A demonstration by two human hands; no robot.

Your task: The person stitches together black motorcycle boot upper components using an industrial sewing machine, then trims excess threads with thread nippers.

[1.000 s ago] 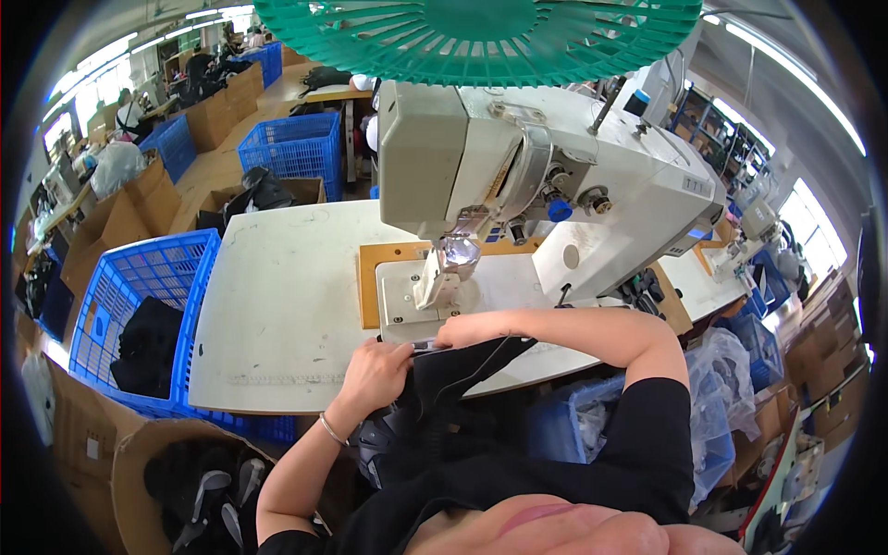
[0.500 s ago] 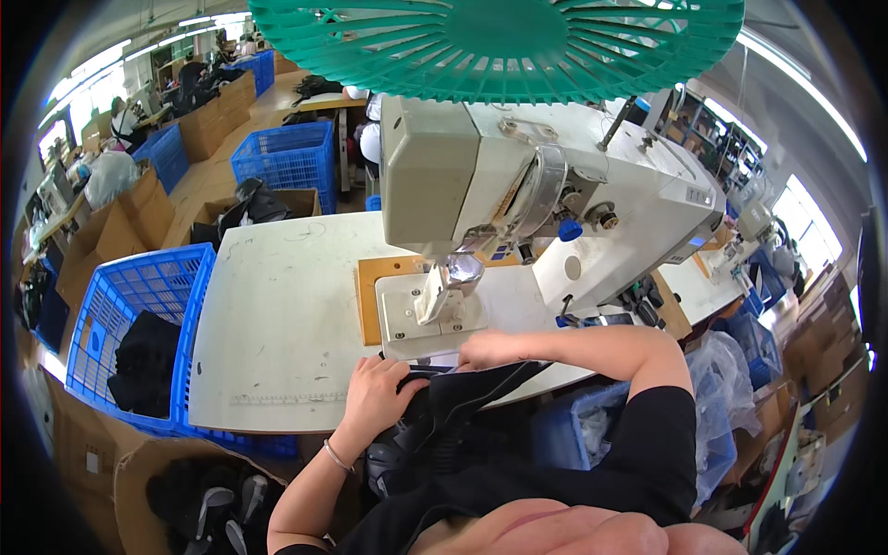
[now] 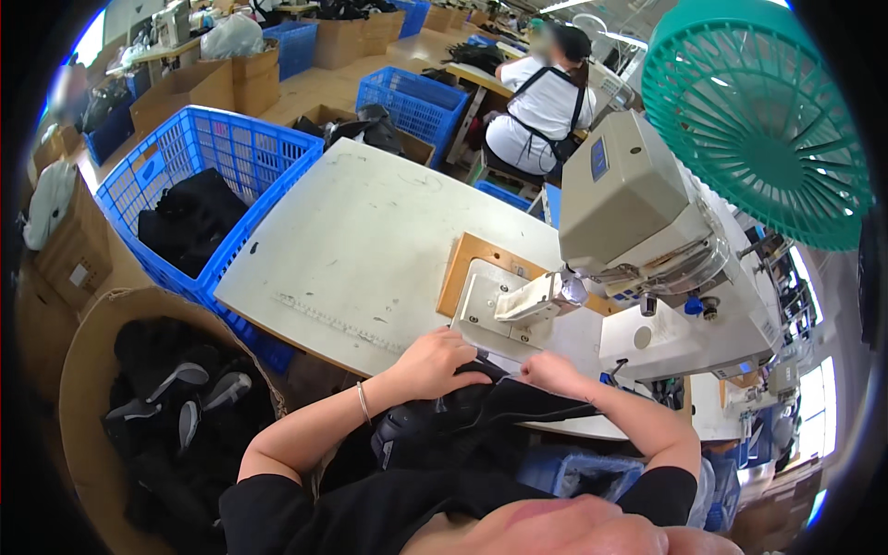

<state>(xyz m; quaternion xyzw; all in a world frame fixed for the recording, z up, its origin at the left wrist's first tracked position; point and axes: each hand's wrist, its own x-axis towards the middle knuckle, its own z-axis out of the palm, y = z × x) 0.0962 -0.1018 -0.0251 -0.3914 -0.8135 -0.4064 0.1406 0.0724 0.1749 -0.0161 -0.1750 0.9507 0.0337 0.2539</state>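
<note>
A black fabric piece (image 3: 527,403) with a padded, ribbed-looking part hangs over the table's front edge toward my lap. My left hand (image 3: 437,365) pinches its upper edge between thumb and fingers. Close by to the right, my right hand (image 3: 553,375) has its fingers curled on the same edge; the fingertips are partly hidden. Both hands are just in front of the metal plate (image 3: 481,314) of a large beige sewing machine (image 3: 620,185). A white clamp part (image 3: 532,298) stands over that plate, apart from the fabric.
The white table (image 3: 370,222) stretches left, with a ruler strip (image 3: 338,317) near its front. A blue crate (image 3: 310,153) of black pieces adjoins it; a cardboard box (image 3: 79,398) stands at lower left. A green fan (image 3: 772,157) overhangs upper right. A co-worker (image 3: 536,134) sits beyond.
My view has swung left, so the machine and fan appear farther right and the seated co-worker shows more fully. Both hands still grip the fabric by the machine plate.
</note>
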